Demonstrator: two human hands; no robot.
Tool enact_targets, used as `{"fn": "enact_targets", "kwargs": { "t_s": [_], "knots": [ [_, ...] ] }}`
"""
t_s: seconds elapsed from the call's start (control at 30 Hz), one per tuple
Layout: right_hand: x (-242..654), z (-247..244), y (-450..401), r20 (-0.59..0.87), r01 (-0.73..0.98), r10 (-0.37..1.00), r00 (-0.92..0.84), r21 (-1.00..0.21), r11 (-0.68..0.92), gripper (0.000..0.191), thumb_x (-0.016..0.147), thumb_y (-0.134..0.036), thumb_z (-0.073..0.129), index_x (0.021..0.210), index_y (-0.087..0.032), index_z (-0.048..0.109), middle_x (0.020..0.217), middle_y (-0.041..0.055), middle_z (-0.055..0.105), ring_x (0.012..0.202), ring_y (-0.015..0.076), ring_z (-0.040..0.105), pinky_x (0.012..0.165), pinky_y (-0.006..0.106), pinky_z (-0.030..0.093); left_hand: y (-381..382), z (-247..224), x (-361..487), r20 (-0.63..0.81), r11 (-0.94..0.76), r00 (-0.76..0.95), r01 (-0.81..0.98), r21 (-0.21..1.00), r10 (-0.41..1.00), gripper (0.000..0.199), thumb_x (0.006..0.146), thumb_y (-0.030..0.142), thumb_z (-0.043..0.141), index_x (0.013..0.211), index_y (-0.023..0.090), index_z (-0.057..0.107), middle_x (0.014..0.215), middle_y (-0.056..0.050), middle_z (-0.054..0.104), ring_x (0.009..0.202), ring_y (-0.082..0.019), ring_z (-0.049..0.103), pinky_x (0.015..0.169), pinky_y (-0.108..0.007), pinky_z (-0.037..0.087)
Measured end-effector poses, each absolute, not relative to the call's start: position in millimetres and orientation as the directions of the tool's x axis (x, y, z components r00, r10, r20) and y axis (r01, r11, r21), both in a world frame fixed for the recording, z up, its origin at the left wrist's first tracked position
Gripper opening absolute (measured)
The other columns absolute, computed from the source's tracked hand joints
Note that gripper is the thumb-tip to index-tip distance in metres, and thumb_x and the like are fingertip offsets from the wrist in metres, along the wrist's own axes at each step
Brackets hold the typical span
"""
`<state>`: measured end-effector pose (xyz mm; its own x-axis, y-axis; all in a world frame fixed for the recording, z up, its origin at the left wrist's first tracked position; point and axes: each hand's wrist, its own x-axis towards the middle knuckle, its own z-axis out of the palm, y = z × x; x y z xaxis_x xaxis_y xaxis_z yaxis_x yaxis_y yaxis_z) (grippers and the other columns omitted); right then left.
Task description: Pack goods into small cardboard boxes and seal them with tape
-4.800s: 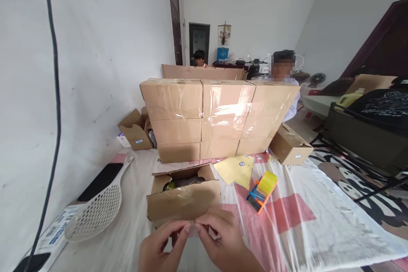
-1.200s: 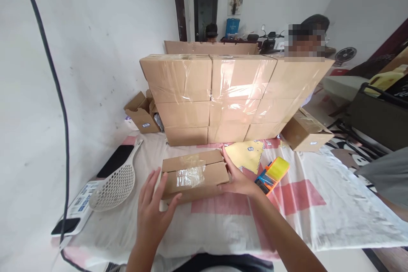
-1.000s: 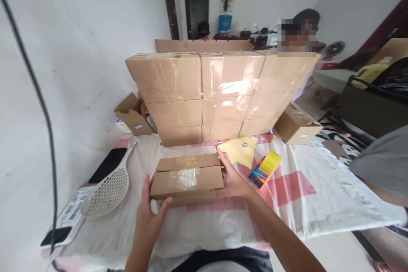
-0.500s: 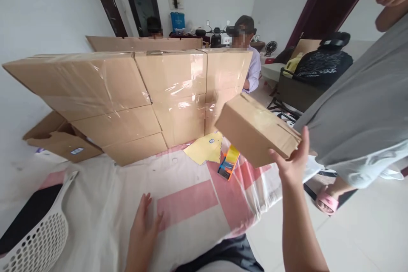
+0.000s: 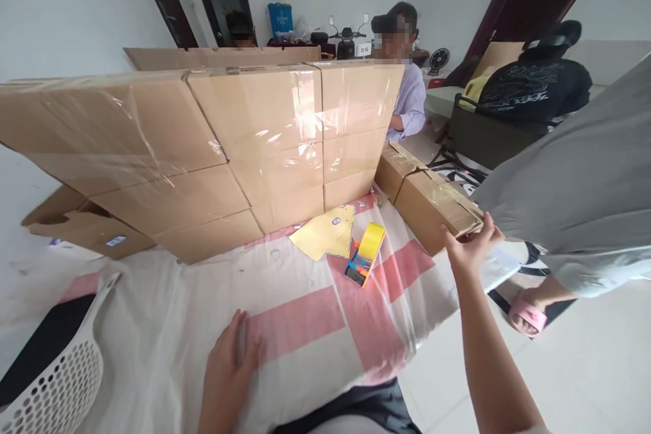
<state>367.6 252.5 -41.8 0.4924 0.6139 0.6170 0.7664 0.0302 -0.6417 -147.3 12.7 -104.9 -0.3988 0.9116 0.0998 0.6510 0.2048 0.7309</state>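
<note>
My right hand (image 5: 470, 244) grips the near end of a small taped cardboard box (image 5: 432, 207), which rests at the right side of the cloth-covered table (image 5: 300, 319). Another box (image 5: 397, 166) sits just behind it, end to end. My left hand (image 5: 231, 363) lies over the cloth at the front with its fingers apart, holding nothing. Between the hands and a wall of stacked boxes (image 5: 274, 142) lie a tape dispenser (image 5: 365, 254) with a yellow roll and a yellow piece of paper (image 5: 325, 234).
A white perforated basket (image 5: 61, 380) with something black stands at the left, near an open carton (image 5: 96, 227). A person in grey (image 5: 569, 176) stands close at the right edge. Another person in a lilac shirt (image 5: 409, 102) sits behind the stack.
The box in my right hand has come down from a raised tilt onto the table, lined up with another box. My left hand has barely moved. The view has shifted slightly.
</note>
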Motion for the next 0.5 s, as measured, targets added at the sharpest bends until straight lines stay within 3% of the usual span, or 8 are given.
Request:
{"fn": "enact_targets", "kwargs": {
  "t_s": [0.13,0.27,0.5],
  "knots": [
    [361.3,-43.7,293.3,0.688,0.757,0.558,0.465,-0.635,0.153,0.108,0.064,-0.068,0.072,0.149,-0.016,0.032,0.134,0.0171,0.026,0.133,0.0405,0.035,0.107,0.058,0.039,12.1,-103.7,-145.9,0.102,0.226,-0.416,0.665,0.712,0.903,0.065,0.089,0.051,0.058,0.145,0.020,0.050,0.145,-0.013,0.059,0.137,-0.035,0.052,0.115,-0.059,0.042],
    [347.5,-43.1,325.4,0.667,0.740,0.591,0.454,-0.651,0.166,0.107,0.064,-0.071,0.070,0.148,-0.017,0.031,0.137,0.0180,0.025,0.138,0.0419,0.030,0.113,0.061,0.029,13.4,-103.7,-145.5,0.116,0.216,-0.408,0.679,0.702,0.906,0.063,0.088,0.049,0.059,0.144,0.021,0.052,0.145,-0.012,0.059,0.137,-0.034,0.052,0.116,-0.059,0.041],
    [327.7,-34.6,381.8,0.573,0.683,0.700,0.427,-0.712,0.166,0.114,0.070,-0.065,0.073,0.155,-0.010,0.021,0.145,0.0230,0.019,0.143,0.0361,0.024,0.118,0.052,0.025,14.1,-101.8,-145.2,0.126,0.216,-0.384,0.727,0.652,0.915,0.062,0.089,0.049,0.058,0.143,0.019,0.051,0.142,-0.014,0.060,0.134,-0.034,0.055,0.115,-0.059,0.042]
  ]
}}
